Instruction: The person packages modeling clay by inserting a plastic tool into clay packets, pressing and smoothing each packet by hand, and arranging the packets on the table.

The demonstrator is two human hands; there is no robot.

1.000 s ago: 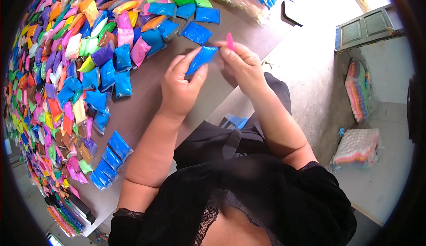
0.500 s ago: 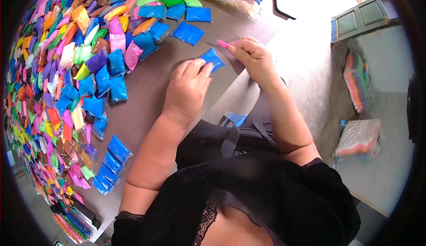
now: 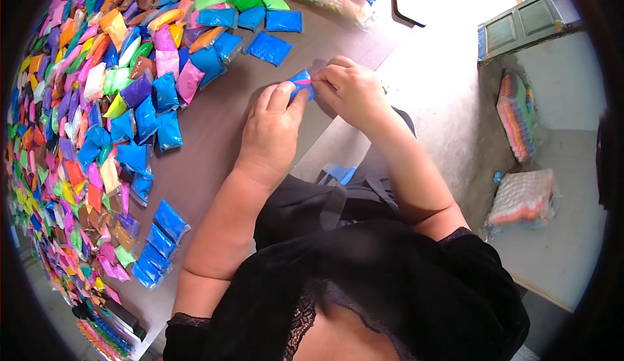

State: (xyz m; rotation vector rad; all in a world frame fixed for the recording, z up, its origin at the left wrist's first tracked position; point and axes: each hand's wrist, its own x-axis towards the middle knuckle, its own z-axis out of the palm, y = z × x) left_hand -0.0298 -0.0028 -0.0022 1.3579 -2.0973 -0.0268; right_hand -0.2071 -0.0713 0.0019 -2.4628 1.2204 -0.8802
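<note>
A small blue packet (image 3: pixel 300 77) lies near the table edge under the fingers of my left hand (image 3: pixel 271 123), which pinch its near side. On top of the packet rests a thin pink piece (image 3: pixel 303 82). My right hand (image 3: pixel 351 91) is closed at the packet's right end, its fingertips touching the pink piece. Just beyond my hands sits another blue packet (image 3: pixel 269 49) on the table. Several blue packets (image 3: pixel 170 220) lie in a row to the left of my left forearm.
A large heap of many-coloured packets (image 3: pixel 84 133) covers the left of the brown table (image 3: pixel 214 133). Clear bags of packets (image 3: pixel 318 0) stand at the far edge, near a black-edged object (image 3: pixel 406 13). Wrapped bundles (image 3: pixel 522 198) are at the right.
My right hand has moved left and brought the pink piece onto the blue packet. Under my left hand, the packet has shifted slightly left in view.
</note>
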